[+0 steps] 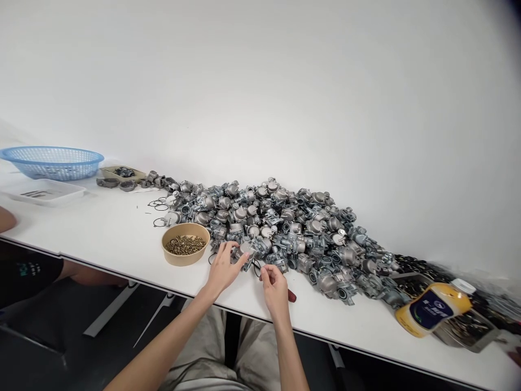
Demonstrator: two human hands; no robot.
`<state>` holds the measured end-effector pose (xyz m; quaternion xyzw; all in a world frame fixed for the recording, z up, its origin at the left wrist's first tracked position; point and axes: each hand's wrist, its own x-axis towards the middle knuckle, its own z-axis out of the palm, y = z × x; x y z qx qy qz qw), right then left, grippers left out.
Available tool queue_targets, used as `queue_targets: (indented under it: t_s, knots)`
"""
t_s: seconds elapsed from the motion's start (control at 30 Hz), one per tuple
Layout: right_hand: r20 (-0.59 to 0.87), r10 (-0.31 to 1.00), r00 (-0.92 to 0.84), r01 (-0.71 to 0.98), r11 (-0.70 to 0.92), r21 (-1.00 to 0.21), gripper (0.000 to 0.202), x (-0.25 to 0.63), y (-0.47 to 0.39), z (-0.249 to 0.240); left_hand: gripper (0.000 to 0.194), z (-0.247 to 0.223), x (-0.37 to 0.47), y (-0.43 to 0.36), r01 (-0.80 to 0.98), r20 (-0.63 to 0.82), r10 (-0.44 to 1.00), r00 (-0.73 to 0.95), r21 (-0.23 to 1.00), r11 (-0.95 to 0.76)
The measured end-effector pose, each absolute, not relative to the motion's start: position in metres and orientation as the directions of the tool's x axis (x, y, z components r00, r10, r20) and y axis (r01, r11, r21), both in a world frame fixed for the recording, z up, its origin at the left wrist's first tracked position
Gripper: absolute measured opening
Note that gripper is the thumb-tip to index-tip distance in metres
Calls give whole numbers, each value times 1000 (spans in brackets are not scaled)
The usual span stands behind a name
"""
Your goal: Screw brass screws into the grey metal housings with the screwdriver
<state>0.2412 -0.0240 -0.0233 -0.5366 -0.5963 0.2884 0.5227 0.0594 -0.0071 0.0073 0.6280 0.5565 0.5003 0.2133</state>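
At the front edge of a large heap of grey metal parts [285, 217], my left hand [223, 267] rests with thumb and fingers around a grey metal part [246, 250]. Just right of it, my right hand [273, 281] pinches a thin black ring [256, 268] between thumb and fingertips. A red-handled object [292, 296] lies on the table beside my right hand, partly hidden by it. Left of my left hand stands a round cardboard bowl [186, 259] of small brass-coloured pieces. More thin black rings [159, 204] lie behind the bowl.
A blue mesh basket [52, 162] and a white tray [44, 191] stand at the far left of the table [122, 233]. A yellow bottle [433, 309] leans on a metal tray [468, 331] of dark parts at right. Another person's leg shows at left.
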Motion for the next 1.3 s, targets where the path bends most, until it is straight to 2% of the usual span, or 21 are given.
queue_targets:
  t_s: [0.2, 0.3, 0.37, 0.4, 0.47, 0.57, 0.77, 1.0, 1.3]
  knots:
    - [280, 953, 117, 111, 267, -957, 33, 246, -25, -27, 23, 17, 44, -21, 439, 532, 840, -109, 784, -439]
    - [241, 970, 32, -143, 244, -959, 32, 246, -31, -20, 25, 10, 34, -25, 432, 531, 845, 70, 747, -505]
    - [214, 974, -77, -284, 184, -941, 31, 245, -36, -15, 27, 4, 31, -24, 401, 451, 864, 226, 765, -504]
    - [199, 971, -136, -298, 151, -943, 32, 244, -37, -14, 28, 2, 30, -23, 384, 402, 868, 291, 782, -491]
    - [161, 962, -219, -248, 104, -963, 32, 242, -38, -13, 33, -1, 29, -18, 359, 321, 867, 381, 813, -458]
    - [135, 970, -202, -126, 111, -986, 31, 240, -35, -18, 36, -3, 29, -10, 347, 269, 863, 427, 833, -431]
    - [188, 978, -91, 34, 191, -981, 32, 238, -33, -22, 32, -5, 28, -7, 355, 244, 881, 406, 846, -398]
    - [221, 968, -123, 225, 244, -943, 32, 237, -35, -13, 34, 3, 25, -11, 222, 221, 878, 424, 915, -338]
    - [230, 960, -159, 223, 262, -939, 30, 236, -37, -9, 36, 2, 23, -9, 138, 200, 861, 468, 945, -295]
